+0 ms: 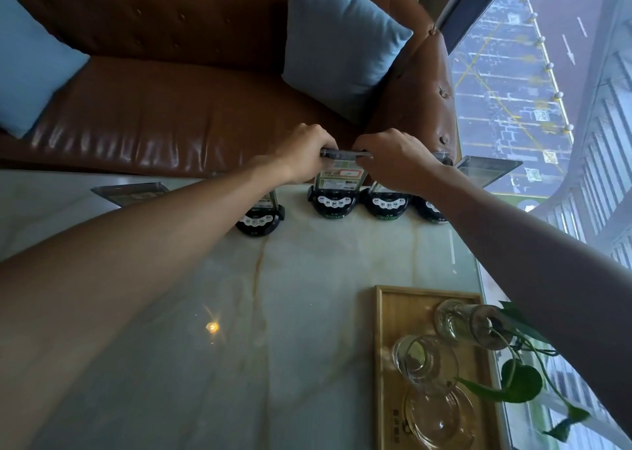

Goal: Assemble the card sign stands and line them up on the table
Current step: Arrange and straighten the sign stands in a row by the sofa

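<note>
Brown leather sofa (178,114) with blue cushions (342,36); wooden tray (384,364) of glassware (425,360); leafy plant (521,383)

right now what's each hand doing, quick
Left hand: closed on the left end of the card holder, at its top edge.
Right hand: closed on the right end of the same card holder.

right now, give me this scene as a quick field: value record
surface: pale marble table
left hand: gripping the left top edge of the clear card holder
right hand: gripping its right top edge
holder state: upright over a black base
stands in row: four black bases visible along the far edge
loose panels: one flat at far left, one at far right
near right: wooden tray with glassware
</note>
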A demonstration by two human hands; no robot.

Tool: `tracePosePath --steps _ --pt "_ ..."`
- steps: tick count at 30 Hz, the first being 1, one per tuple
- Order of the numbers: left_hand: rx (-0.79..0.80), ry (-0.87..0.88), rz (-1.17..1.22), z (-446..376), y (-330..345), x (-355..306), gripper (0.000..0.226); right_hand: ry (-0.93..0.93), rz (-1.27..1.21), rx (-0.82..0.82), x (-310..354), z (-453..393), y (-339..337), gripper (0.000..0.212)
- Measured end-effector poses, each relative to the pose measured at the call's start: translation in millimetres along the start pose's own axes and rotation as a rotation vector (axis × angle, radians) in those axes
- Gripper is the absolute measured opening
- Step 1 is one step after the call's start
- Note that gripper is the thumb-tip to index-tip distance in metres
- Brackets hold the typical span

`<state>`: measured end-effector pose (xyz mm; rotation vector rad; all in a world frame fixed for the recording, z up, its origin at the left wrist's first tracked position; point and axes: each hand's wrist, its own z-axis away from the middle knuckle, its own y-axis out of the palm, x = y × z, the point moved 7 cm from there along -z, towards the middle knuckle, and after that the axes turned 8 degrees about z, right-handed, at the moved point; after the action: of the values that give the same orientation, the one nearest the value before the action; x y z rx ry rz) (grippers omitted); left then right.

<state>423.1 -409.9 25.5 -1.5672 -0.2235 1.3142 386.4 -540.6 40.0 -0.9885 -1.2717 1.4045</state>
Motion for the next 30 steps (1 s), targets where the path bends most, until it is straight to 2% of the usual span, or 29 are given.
tracePosePath --steps 3,6,9,12,14,16,21,23,27,30 --pt "0.033 -0.018 0.018 4 -5 2 0.019 0.013 -0.005 0.021 0 0 1 0.019" --pt "0.074 -0.069 -0.006 18 -18 16 0.035 -0.011 0.010 0.031 3 -2 1 0.023" --pt "0.096 -0.132 -0.045 40 -37 43 0.051 -0.039 -0.013 -0.104 14 -4 -8 0.042" --pt "0.175 -0.210 -0.081 65 -53 67 0.061 -0.065 -0.097 -0.212 37 -8 -18 0.047" --pt "0.254 -0.243 -0.121 78 -55 77 0.057 -0.139 -0.131 -0.237 64 -12 -22 0.044" --pt "0.268 -0.255 -0.133 87 -55 88 0.043 -0.227 -0.142 -0.247 94 -17 -23 0.035" --pt "0.071 -0.215 -0.101 100 -63 107 0.005 -0.259 -0.079 -0.016 141 -39 8 0.023" --pt "0.025 -0.195 -0.071 103 -64 110 0.016 -0.253 -0.044 0.018 149 -46 14 0.018" --pt "-0.034 -0.149 -0.036 99 -67 106 0.004 -0.204 -0.040 -0.002 142 -53 9 0.016" --pt "-0.071 -0.119 -0.042 88 -69 99 0.012 -0.189 -0.046 -0.017 133 -53 1 0.014"
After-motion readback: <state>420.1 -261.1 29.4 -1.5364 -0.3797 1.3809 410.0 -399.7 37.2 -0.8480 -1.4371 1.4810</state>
